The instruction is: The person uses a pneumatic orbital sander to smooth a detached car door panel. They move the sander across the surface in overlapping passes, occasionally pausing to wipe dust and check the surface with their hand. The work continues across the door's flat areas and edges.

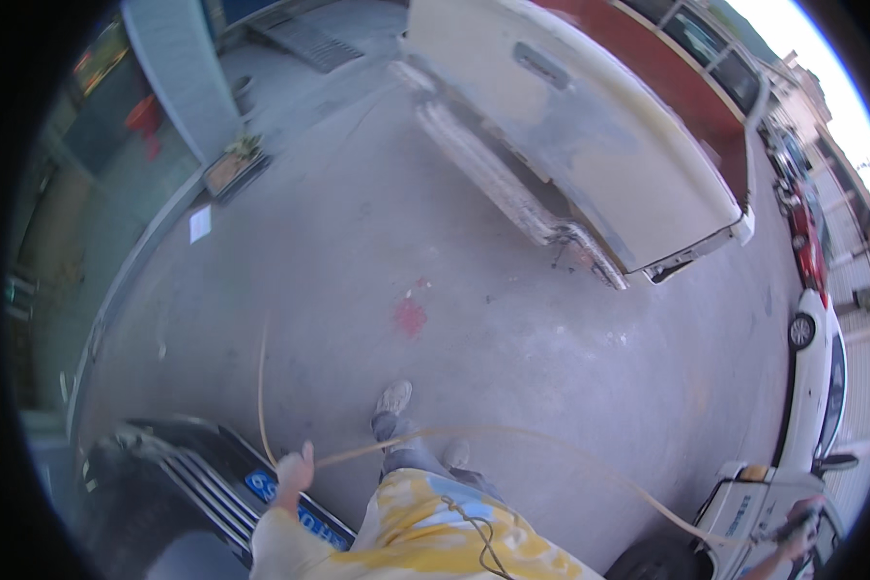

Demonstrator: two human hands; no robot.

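My left hand point(297, 468) is closed round a thin tan hose point(512, 431) low at the left, beside the front of a dark car point(198, 474). One stretch of the hose rises from that hand, and a longer one arcs across my legs to the right. At the lower right, my right hand point(795, 543) is closed on a small hand tool point(798, 522), blurred and dark with a pinkish part. The hose runs toward it, but its exact kind cannot be made out. The tool is by the side of a light-coloured vehicle point(739, 512).
Ahead stands a pickup truck's pale, patchy tailgate point(590, 126) above a worn bumper point(483, 169). Red paint point(410, 317) stains the concrete floor. A planter point(234, 172) and a white sheet point(200, 224) are at the left. A white car point(810, 387) is parked at the right.
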